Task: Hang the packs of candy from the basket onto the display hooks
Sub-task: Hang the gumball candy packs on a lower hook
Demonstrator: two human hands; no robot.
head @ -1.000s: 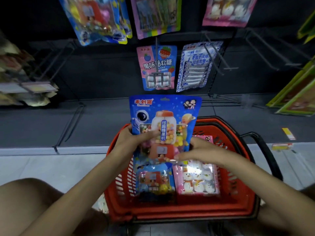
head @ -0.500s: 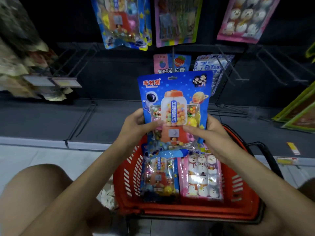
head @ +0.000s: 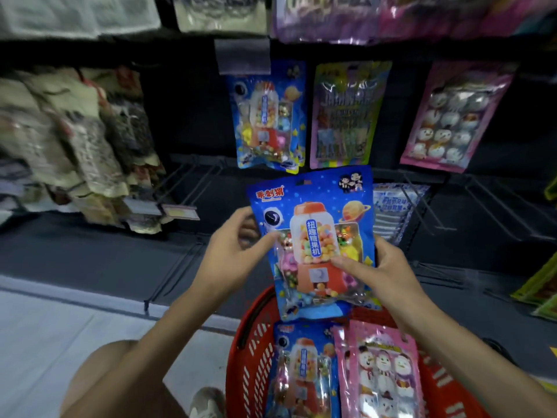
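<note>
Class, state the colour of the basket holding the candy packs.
The basket is red; head view.

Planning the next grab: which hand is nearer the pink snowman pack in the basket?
Right. The right hand holds the blue pack just above the pink snowman pack; the left hand is farther up and left.

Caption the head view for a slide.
The left hand and right hand hold a blue gumball candy pack above the red basket, below a matching hanging pack.

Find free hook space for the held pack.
Free for held blue pack: bare hooks right of the white-blue pack; dark gap between beige packs and hung blue pack. Crowded: hung blue pack, striped pack, pink pack abreast.
</note>
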